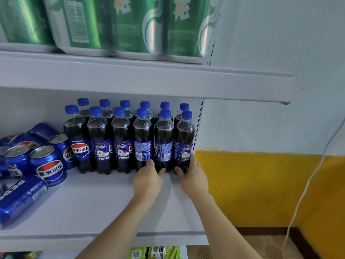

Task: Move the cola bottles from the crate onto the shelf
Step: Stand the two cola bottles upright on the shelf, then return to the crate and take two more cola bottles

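Note:
Two rows of cola bottles (121,139) with blue caps and blue labels stand upright on the white shelf (97,204), reaching its right end. My left hand (148,177) grips the base of a front-row bottle (143,141), its thumb against the neighbouring bottle (164,141). My right hand (193,174) wraps around the base of the rightmost front bottle (184,139). The crate is out of view.
Blue cola cans (44,161) stand and lie at the shelf's left, some in shrink-wrap. Green can packs (130,25) sit on the shelf above. A white and yellow wall (261,184) and a hanging white cord (306,184) are to the right. Green packets (158,252) show below.

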Tool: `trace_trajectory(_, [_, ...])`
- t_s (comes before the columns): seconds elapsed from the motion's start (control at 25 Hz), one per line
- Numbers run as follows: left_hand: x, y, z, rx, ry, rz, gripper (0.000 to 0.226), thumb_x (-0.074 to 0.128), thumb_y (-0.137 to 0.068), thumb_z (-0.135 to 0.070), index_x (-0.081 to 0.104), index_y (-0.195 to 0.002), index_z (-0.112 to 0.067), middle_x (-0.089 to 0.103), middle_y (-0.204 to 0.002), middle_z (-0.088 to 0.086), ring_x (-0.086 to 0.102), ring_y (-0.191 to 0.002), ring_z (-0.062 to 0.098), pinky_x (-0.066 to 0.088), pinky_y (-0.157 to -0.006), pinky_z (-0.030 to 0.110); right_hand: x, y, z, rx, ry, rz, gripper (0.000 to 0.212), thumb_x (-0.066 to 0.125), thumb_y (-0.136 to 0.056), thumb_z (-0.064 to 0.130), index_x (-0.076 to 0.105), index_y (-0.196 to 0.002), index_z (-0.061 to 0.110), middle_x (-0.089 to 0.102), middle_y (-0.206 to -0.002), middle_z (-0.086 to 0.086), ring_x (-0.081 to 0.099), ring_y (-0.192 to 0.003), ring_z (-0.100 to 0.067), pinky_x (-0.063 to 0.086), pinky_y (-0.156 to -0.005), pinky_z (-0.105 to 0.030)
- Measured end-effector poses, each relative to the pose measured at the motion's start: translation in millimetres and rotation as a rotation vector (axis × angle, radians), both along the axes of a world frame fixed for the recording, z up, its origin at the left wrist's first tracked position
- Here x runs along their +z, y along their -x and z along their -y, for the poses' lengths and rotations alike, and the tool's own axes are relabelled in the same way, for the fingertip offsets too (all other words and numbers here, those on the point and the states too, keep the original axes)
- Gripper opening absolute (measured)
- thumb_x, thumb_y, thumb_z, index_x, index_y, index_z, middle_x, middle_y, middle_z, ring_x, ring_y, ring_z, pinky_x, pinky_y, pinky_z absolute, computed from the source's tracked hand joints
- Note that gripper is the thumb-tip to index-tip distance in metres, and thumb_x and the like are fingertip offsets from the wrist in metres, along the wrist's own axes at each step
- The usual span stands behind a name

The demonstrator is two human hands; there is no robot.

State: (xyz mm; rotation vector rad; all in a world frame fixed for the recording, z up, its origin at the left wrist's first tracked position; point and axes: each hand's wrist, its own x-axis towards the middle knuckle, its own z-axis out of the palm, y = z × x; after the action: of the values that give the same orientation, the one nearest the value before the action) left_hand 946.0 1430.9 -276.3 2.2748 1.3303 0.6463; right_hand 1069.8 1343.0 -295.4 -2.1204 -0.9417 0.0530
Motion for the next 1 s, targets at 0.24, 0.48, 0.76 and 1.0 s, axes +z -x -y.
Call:
trace_trajectory(0.24, [0.4, 9.8, 12.4, -0.050, -0.174, 0.157, 0.025, 0.061, -0.094, -0.038, 0.057, -0.105, -0.015, 0.070, -0.092, -0.006, 0.067, -0.087, 0.021, 0.047, -0.063, 0.032, 7.0, 6.3, 16.1, -0.051, -0.010, 0.118, 0.067, 0.058, -0.099, 0.044, 0.035, -0.154, 0.013, 0.050, -0.145, -0.007, 0.047, -0.129, -0.029, 0.044, -0.099, -0.039])
trace_trajectory(0.48, [23.4, 3.8, 35.0, -0.231, -0.066, 0.617, 0.017, 0.067, -0.093, -0.031, 0.062, -0.103, -0.019, 0.065, -0.089, -0.017, 0.063, -0.083, -0.004, 0.052, -0.077, 0.016, 31.7, 22.4, 50.8, -0.081, -0.210, 0.087, 0.065, 0.051, -0.100, 0.051, 0.037, -0.155, 0.020, 0.045, -0.154, 0.004, 0.034, -0.145, -0.015, 0.037, -0.115, -0.036])
trace_trajectory(0.76, [49.3, -12.0, 91.7, -0.572, 0.220, 0.793, 0.014, 0.065, -0.096, -0.026, 0.061, -0.110, -0.028, 0.068, -0.104, -0.014, 0.063, -0.102, 0.001, 0.050, -0.091, 0.023, 52.4, 41.2, 124.3, -0.287, -0.348, 0.068, 0.064, 0.048, -0.099, 0.054, 0.036, -0.155, 0.025, 0.044, -0.155, 0.011, 0.036, -0.144, -0.008, 0.038, -0.115, -0.035])
trace_trajectory(1.0, [55.6, -3.9, 150.2, -0.805, 0.359, 0.739, 0.022, 0.060, -0.097, -0.038, 0.061, -0.117, -0.029, 0.065, -0.111, -0.018, 0.059, -0.107, -0.005, 0.046, -0.090, 0.016, 53.7, 78.9, 206.2, -0.554, -0.432, 0.060, 0.064, 0.046, -0.099, 0.056, 0.033, -0.156, 0.029, 0.044, -0.154, 0.013, 0.038, -0.143, -0.004, 0.038, -0.116, -0.036])
